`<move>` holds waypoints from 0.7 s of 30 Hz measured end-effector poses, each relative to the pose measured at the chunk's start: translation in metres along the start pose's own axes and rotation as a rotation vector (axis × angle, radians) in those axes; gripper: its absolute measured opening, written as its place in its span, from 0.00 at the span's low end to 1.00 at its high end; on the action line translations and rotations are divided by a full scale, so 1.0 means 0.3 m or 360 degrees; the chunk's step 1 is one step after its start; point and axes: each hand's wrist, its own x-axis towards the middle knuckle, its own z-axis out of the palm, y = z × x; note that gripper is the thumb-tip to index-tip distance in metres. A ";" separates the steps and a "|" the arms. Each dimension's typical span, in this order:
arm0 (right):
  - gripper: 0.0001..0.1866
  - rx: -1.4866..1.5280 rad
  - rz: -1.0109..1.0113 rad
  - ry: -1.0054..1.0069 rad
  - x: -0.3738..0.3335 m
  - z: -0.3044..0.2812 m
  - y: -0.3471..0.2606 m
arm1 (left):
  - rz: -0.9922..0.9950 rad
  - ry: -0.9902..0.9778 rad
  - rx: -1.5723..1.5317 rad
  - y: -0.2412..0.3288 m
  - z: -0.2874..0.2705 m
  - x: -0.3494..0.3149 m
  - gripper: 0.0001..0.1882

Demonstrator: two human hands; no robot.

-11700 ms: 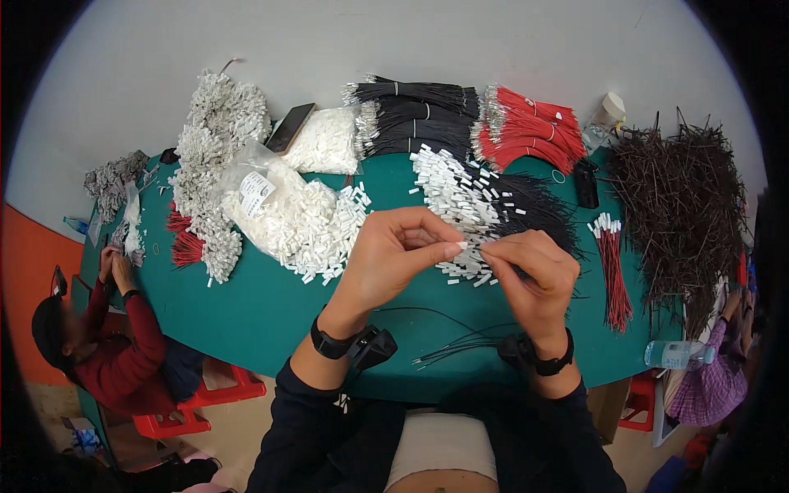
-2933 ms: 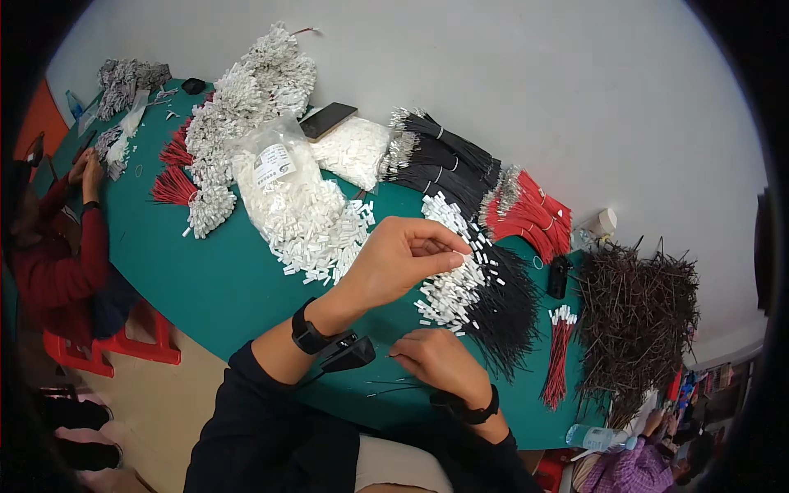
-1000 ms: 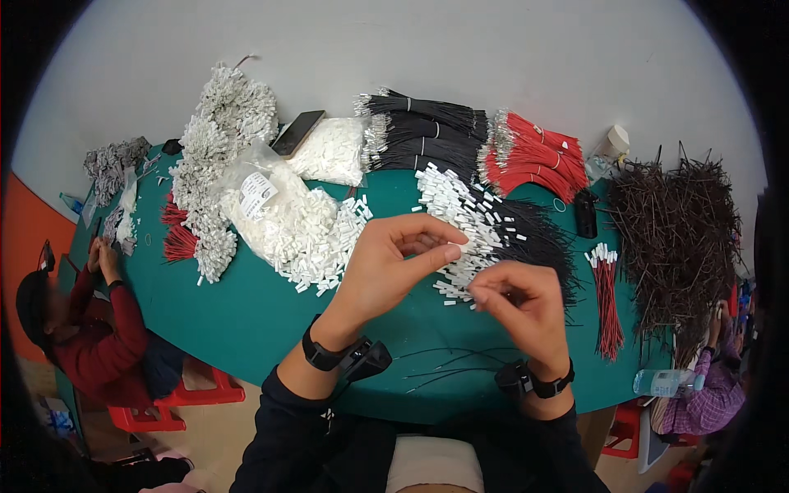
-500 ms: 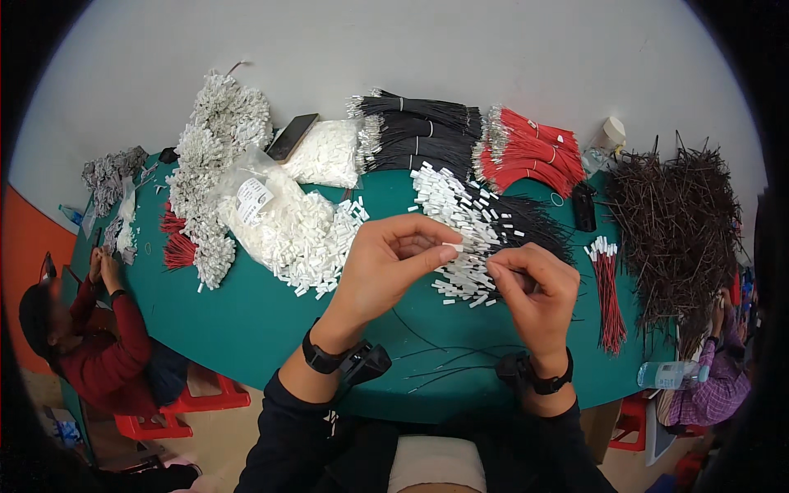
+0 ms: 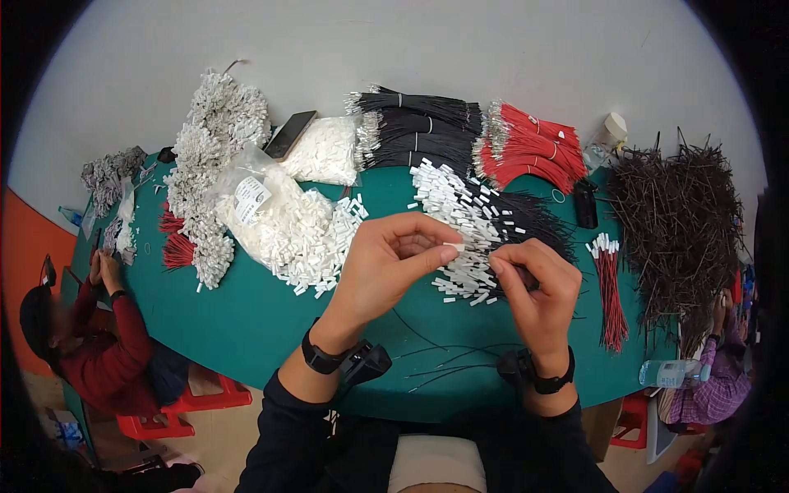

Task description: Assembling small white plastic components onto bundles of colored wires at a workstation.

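Note:
Between thumb and forefinger of my left hand (image 5: 393, 267) is a small white plastic connector housing (image 5: 456, 247). Just to its right my right hand (image 5: 538, 287) is pinched closed, its fingertips a short gap from the housing; what it holds is too thin or hidden to make out. Behind both hands lies a pile of black wires with white housings on their ends (image 5: 460, 205). Several loose black wires (image 5: 448, 361) lie on the table below my hands. Left of my left hand, loose white housings (image 5: 308, 259) spill from a clear plastic bag (image 5: 246, 193).
On the green table (image 5: 246, 329) are bundled black wires (image 5: 419, 127), red wires (image 5: 534, 152), a phone (image 5: 291, 135), a red wire bundle with white ends (image 5: 609, 296) and a dark brown wire heap (image 5: 678, 230). A bottle (image 5: 670, 374) stands right. People sit at both sides.
My right hand has shifted very slightly to the right, its fingertips a little farther from the white housing. My left hand stays in place with the housing.

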 end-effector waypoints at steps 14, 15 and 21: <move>0.02 0.0027 0.0058 -0.0053 0.001 -0.010 0.000 | 0.0019 -0.0014 0.0019 -0.002 0.009 0.001 0.09; 0.02 0.0027 0.0059 -0.0051 0.001 -0.010 0.001 | 0.0018 -0.0016 0.0020 -0.003 0.010 0.000 0.09; 0.03 -0.0001 0.0022 -0.0053 -0.001 -0.011 -0.001 | 0.0107 0.0000 0.0143 -0.004 0.018 -0.002 0.08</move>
